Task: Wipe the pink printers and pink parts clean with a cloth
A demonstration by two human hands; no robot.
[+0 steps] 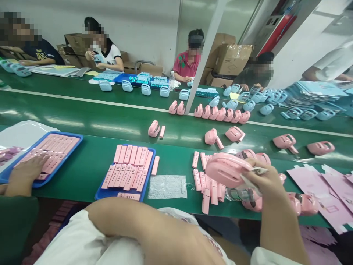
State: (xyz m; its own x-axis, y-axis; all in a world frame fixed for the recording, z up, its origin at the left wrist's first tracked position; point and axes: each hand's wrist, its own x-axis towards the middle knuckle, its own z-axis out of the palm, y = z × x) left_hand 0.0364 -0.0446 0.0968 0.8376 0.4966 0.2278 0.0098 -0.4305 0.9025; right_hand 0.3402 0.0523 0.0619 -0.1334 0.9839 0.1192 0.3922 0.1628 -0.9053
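My right hand (266,178) is closed on a rounded pink plastic housing (227,169) with a long slot, raised above the green table. A crumpled whitish cloth or tissue (251,184) shows between the same fingers. My left hand (184,239) hangs low before my body, blurred, its fingers not visible. Beneath the held housing lie several loose pink bars (206,200) and a clear plastic bottle (238,194), partly hidden. More pink housings (309,204) sit right of the bottle, behind my right wrist.
A blue tray (98,194) of pink bars and a clear bubble-wrap pouch (167,186) lie on the table. At left, a co-worker's hand (30,169) rests on another tray (78,138). Pink housings (234,134) line the belt. A slanted post (202,62) stands ahead; pink card sheets (311,187) lie right.
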